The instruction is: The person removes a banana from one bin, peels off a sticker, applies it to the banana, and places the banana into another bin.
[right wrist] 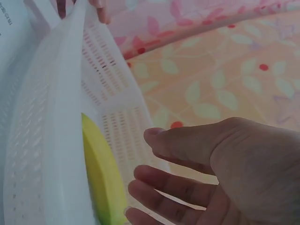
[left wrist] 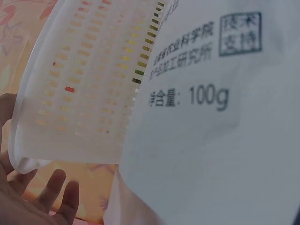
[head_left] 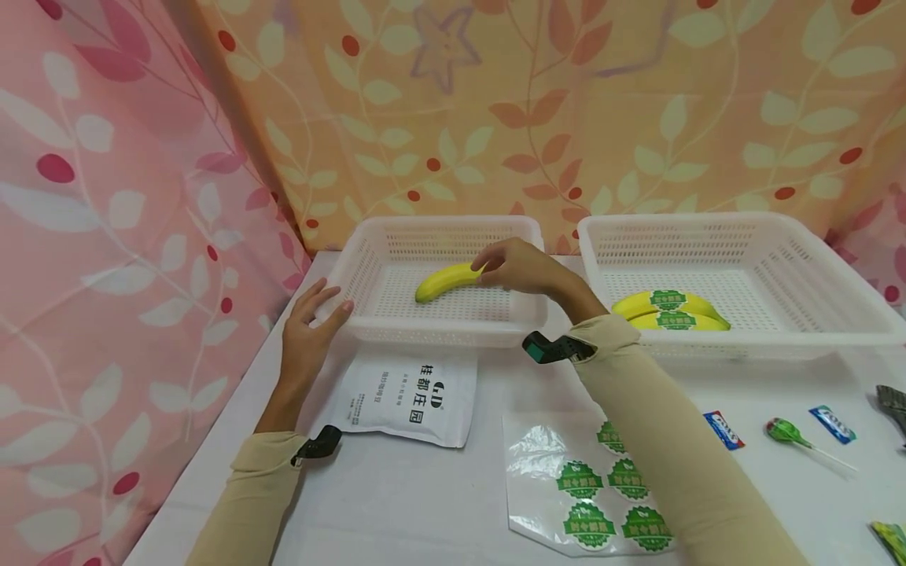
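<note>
My left hand [head_left: 304,338] is at the front-left corner of the left white plastic basket [head_left: 439,333], its fingers spread and fingertips right by the rim. In the left wrist view, several of its fingertips stand apart from the basket wall. My right hand [head_left: 524,269] hovers over that basket, beside the right end of a yellow banana [head_left: 444,281]. The right wrist view shows its thumb and fingers parted and loosely bent, with nothing between them; the banana [right wrist: 101,173] lies in the basket below the fingertips.
The right white basket [head_left: 793,339] holds bananas [head_left: 640,303] with green stickers. A white pouch [head_left: 406,397] lies before the left basket. A green sticker sheet [head_left: 541,503] is partly under my right sleeve. A lollipop [head_left: 784,430] and small wrapped sweets [head_left: 723,430] lie at the right.
</note>
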The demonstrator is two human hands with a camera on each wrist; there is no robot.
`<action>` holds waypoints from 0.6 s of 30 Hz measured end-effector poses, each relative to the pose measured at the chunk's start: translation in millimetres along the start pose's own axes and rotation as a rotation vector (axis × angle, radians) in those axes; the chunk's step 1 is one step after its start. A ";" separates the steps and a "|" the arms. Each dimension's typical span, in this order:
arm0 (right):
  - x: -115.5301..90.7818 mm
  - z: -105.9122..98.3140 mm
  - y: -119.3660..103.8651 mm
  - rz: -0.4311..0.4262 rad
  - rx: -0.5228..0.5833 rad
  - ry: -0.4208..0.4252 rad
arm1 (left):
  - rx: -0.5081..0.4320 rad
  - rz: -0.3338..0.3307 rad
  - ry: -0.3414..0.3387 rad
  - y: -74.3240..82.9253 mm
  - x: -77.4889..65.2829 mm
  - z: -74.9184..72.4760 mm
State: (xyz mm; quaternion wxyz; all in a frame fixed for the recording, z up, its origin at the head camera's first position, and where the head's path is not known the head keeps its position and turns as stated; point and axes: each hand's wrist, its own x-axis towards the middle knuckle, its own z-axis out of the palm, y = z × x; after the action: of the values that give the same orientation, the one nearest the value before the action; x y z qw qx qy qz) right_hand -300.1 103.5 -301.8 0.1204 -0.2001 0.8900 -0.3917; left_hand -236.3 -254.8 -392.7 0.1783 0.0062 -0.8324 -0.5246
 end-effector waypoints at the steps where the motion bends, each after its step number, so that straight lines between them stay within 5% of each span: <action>1: 4.3 2.0 -0.3 0.010 -0.001 -0.011 | -0.004 0.004 0.001 -0.4 0.3 0.0; 18: 44.8 17.9 10.8 0.184 0.062 0.004 | -0.011 0.032 0.003 -3.7 1.3 0.7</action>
State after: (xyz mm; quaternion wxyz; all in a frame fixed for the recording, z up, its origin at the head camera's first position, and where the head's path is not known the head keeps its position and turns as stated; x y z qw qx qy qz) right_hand -336.2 78.4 -324.3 0.1604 -0.1128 0.8924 -0.4065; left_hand -238.4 -256.1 -395.8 0.1880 -0.0072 -0.8292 -0.5263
